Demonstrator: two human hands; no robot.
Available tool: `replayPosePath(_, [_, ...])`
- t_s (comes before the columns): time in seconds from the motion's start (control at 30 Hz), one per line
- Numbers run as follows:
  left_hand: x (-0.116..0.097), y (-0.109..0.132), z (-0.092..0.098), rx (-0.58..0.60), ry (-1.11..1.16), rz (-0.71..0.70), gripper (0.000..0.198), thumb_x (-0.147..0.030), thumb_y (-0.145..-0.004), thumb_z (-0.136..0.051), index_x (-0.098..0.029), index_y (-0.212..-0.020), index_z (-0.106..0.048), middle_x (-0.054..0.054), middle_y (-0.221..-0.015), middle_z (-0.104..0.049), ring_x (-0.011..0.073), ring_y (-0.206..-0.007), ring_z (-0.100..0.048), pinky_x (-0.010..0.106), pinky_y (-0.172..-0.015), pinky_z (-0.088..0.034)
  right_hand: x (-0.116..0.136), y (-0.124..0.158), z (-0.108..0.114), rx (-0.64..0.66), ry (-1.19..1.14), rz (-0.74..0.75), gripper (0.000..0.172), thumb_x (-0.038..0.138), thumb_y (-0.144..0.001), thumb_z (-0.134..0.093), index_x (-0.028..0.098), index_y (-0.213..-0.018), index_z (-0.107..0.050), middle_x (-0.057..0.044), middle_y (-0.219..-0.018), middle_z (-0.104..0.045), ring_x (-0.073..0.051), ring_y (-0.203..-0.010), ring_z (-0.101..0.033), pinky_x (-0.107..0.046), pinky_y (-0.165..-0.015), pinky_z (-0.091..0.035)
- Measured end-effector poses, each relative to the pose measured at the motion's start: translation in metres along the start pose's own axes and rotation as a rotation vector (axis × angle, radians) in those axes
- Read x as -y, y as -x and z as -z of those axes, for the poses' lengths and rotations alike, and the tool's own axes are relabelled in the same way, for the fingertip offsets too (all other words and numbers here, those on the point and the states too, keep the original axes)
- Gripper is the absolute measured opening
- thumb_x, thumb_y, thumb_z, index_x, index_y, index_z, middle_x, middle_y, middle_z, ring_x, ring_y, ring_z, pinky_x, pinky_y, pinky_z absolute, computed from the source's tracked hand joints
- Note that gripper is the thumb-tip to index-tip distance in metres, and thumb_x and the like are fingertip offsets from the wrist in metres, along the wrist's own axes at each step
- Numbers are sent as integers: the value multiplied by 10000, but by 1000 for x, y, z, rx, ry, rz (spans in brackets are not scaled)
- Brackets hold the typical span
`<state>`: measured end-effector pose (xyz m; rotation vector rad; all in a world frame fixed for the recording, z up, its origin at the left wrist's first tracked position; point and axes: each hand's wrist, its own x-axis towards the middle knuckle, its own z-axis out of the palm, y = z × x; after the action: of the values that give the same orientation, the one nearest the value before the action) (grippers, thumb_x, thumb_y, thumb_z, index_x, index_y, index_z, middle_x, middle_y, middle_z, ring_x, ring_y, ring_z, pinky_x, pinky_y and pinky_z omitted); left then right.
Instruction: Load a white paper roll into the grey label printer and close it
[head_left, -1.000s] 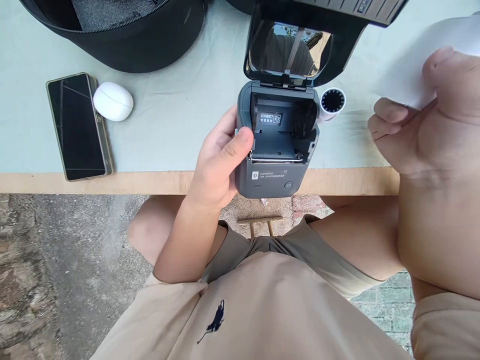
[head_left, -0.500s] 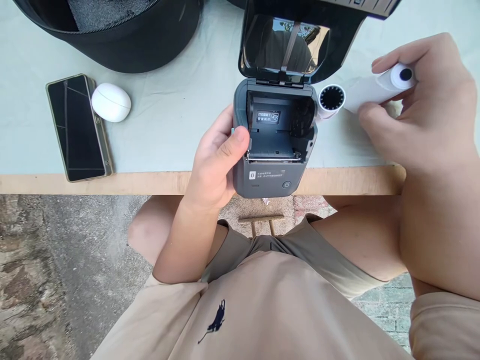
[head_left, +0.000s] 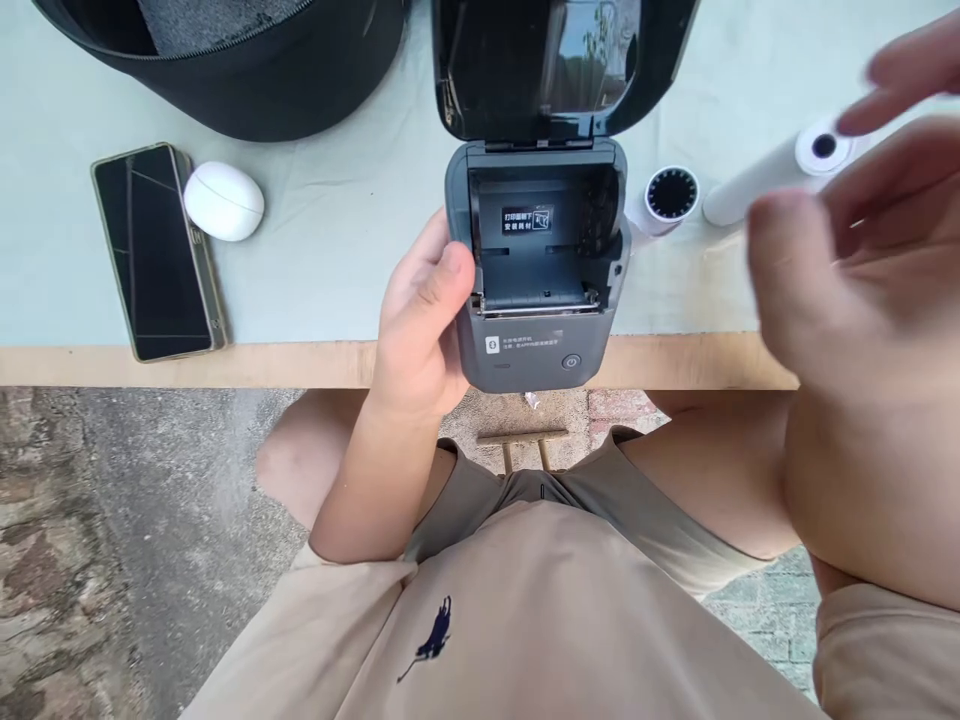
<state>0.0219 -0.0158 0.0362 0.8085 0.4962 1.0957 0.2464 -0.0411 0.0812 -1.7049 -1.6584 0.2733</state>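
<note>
My left hand (head_left: 420,320) grips the left side of a small grey printer (head_left: 536,345) at the table's front edge. The printer's black lid (head_left: 555,65) stands open and its paper bay is bare. Right of the printer lies a white paper roll (head_left: 780,170) on the table, with a small black-ended spool (head_left: 670,195) beside it. My right hand (head_left: 847,260) hovers over the table just in front of the paper roll, fingers apart and blurred, holding nothing.
A black phone (head_left: 154,250) and a white oval earbud case (head_left: 223,200) lie at the left on the pale green table (head_left: 337,250). A black zipped bag (head_left: 247,60) sits at the back left. My lap and the stone floor show below the wooden table edge.
My right hand put the white paper roll down on the table and let go of it. The printer shifted slightly left in my left hand.
</note>
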Motion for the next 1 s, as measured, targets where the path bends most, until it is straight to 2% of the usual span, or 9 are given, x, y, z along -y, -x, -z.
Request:
replayPosePath(0.13, [-4,1,-4,-51,20,13,283,-372,-877,-454,-272,-1095,-604,39,-1125,-657,226,-1269,-500,370,-992,-471,13,-1,-18,301,317,149,537,350,-787,-554,218,-1292,-429,-89,-1294,-489,-66,-581,-516,-361,-732,-508])
replayPosePath(0.27, [-1,1,-4,-28,36,-25,298,-404,-859,-490,-233,-1071,-610,47,-1036,-679,235,-1243,-525,403,-1012,-454,10,-5,-27,266,323,163,413,270,-778,-587,280,-1186,-528,-22,-989,-617,-80,-588,-502,-322,-677,-498])
replayPosePath(0.33, [-1,1,-2,-22,54,-18,301,-405,-860,-494,-230,-1077,-607,47,-1047,-672,233,-1248,-519,400,-1024,-442,7,-4,-26,231,212,216,416,274,-789,-595,302,-1200,-539,-17,-946,-616,-102,-689,-538,-302,-685,-492])
replayPosePath(0.47, [-3,2,1,-59,36,8,307,-419,-828,-546,-251,-1074,-623,39,-1057,-670,248,-1293,-468,366,-1035,-429,6,-2,-29,234,-302,237,537,267,-795,-604,367,-1298,-442,24,-1272,-517,-128,-1048,-556,-268,-792,-510])
replayPosePath(0.6, [-4,2,2,-87,24,-10,313,-444,-826,-526,-263,-1061,-627,37,-1070,-673,266,-1336,-402,380,-1042,-418,11,-5,-38,308,-898,-241,360,230,-738,-610,322,-1070,-503,67,-983,-627,-70,-692,-598,-251,-604,-531])
replayPosePath(0.67, [-4,2,2,-82,22,-8,314,-441,-834,-506,-267,-1068,-623,33,-1085,-671,274,-1333,-401,395,-1045,-414,15,-10,-39,377,-1018,-486,268,208,-698,-575,266,-956,-530,38,-975,-644,-93,-707,-614,-273,-602,-542])
replayPosePath(0.77, [-3,2,4,-59,21,-4,321,-438,-841,-496,-268,-1087,-613,28,-1117,-659,273,-1316,-419,397,-1048,-409,19,-15,-38,429,-1078,-588,259,277,-673,-591,243,-930,-586,-8,-1034,-631,-126,-823,-628,-284,-632,-550])
replayPosePath(0.9, [-3,1,1,-14,24,8,328,-426,-859,-476,-257,-1118,-585,48,-1136,-645,267,-1217,-518,414,-1030,-427,22,-11,-38,298,-1007,-446,328,215,-649,-685,309,-956,-617,51,-914,-603,-82,-737,-615,-243,-620,-537])
replayPosePath(1.0, [-2,0,-4,-25,4,15,299,-371,-894,-430,-234,-1122,-566,63,-1099,-647,246,-1080,-605,450,-991,-448,25,-3,-34,179,-722,-88,420,251,-720,-660,387,-1112,-598,75,-1206,-540,-97,-858,-620,-297,-830,-553])
